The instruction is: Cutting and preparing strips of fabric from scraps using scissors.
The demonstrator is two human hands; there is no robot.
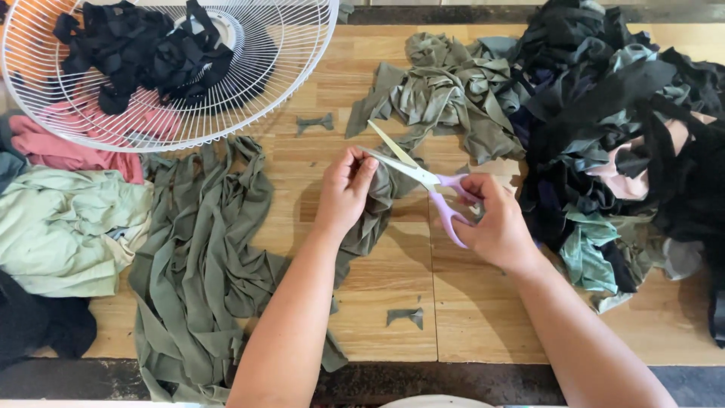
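L hand (345, 190): closed pinch on olive fabric strip (375, 204) above wooden table (393, 295) | R hand (495, 227): fingers through purple-handled scissors (423, 177), blades parted at strip | risk: blade tips close to L fingertips, nick likely if cloth slips.

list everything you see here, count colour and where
scissors: one, lilac handles, open blades, centre, in right hand
olive strip: one, centre, pinched by left hand
olive strip pile: one, left of centre
grey-green scrap pile: one, top centre
dark mixed fabric heap: one, black and teal, right
fan guard: one, white wire, top left, holding black strips
pink cloth: one, left
pale green cloth: one, left
small offcuts: two, olive, on table
wooden table: one, tan
left hand: one
right hand: one
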